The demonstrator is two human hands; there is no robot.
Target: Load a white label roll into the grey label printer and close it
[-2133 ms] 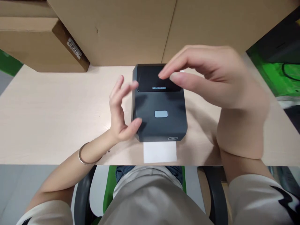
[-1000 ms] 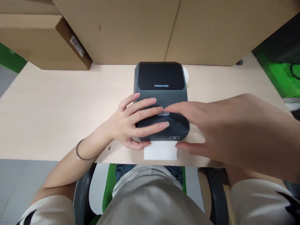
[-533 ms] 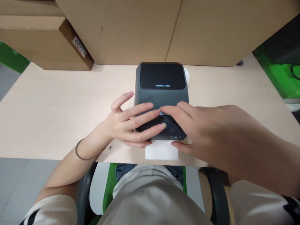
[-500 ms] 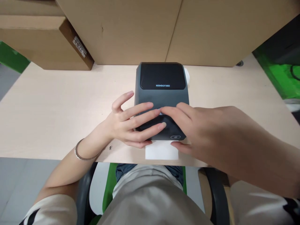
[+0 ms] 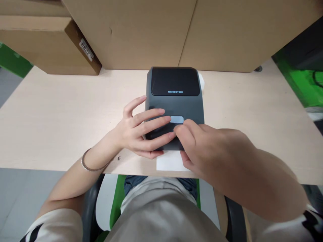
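A dark grey label printer (image 5: 174, 104) with a black window marked NIIMBOT sits at the middle of the desk. My left hand (image 5: 141, 132) lies over its left side with fingers spread, one fingertip beside the light blue button (image 5: 177, 119). Curled over the front right part of the printer is my right hand (image 5: 204, 144). Its bent fingers rest on the top, just below the button, and its thumb is at the front edge. Some fingertips are hidden. A blank white paper (image 5: 170, 162) sticks out from under the printer's front, partly covered by my right thumb.
Large cardboard boxes (image 5: 146, 37) stand along the back of the light wooden desk (image 5: 63, 117). A smaller carton (image 5: 37, 47) with a written label is at the back left. White material (image 5: 202, 81) shows behind the printer's right side. Chair armrests (image 5: 89, 208) flank my lap.
My right hand has slid from the button down toward the printer's front edge, curling its fingers and uncovering the button. My left hand has barely moved.
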